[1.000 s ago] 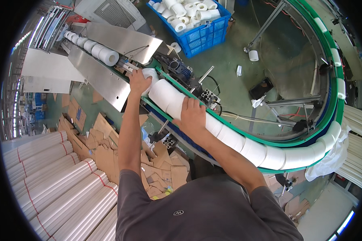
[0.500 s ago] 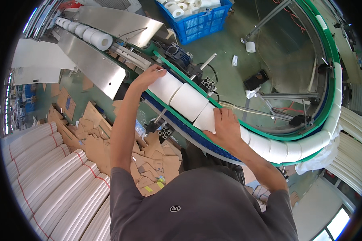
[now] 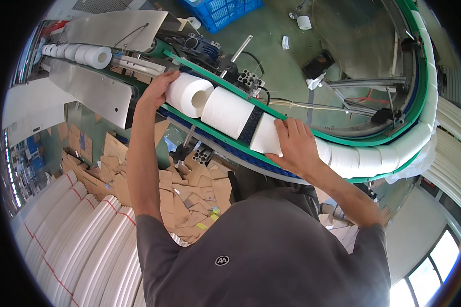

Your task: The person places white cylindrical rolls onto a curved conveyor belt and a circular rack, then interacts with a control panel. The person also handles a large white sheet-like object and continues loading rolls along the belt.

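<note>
On a curved conveyor with green guide rails, white toilet paper rolls lie in a row. My left hand grips the far left end of one toilet paper roll, which sits askew, its hollow core facing right. Touching it is a second roll lying on its side. A strip of dark belt separates that roll from a third roll. My right hand closes around the third roll's right end, fingers at the far side and thumb at the near side.
More rolls line the conveyor's bend. Another row rests between metal guards at upper left. A blue crate and a loose roll are on the floor beyond. Flattened cardboard and long white bundles lie near left.
The roll at my left hand has turned, so its core end now shows. A gap has opened between the middle roll and the one at my right hand. The whole view has shifted.
</note>
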